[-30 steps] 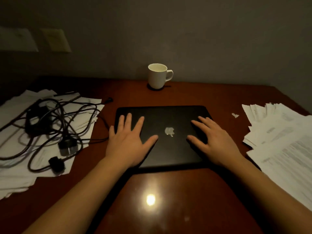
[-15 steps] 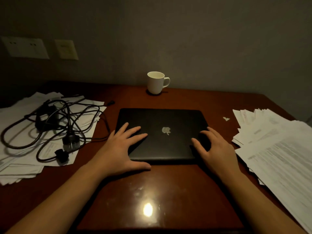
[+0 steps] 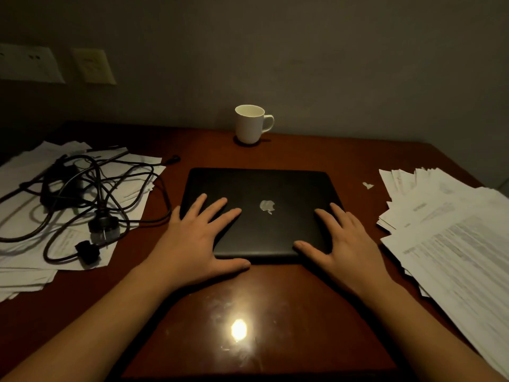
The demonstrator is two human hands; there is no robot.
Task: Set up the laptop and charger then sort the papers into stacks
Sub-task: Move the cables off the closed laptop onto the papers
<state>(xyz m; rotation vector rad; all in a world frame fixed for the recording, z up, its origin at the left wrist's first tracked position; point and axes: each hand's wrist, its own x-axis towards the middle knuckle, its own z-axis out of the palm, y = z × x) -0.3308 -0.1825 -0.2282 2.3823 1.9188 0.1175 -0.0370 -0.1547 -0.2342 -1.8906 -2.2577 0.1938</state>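
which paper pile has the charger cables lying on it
The left pile: tangled black charger cables sprawl across it, while the right pile carries nothing on top.

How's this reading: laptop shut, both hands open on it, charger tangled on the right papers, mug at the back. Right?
One slip: the head view shows the charger tangled on the left papers, not on the right. The rest stands: laptop shut, left hand and right hand open on it, mug at the back.
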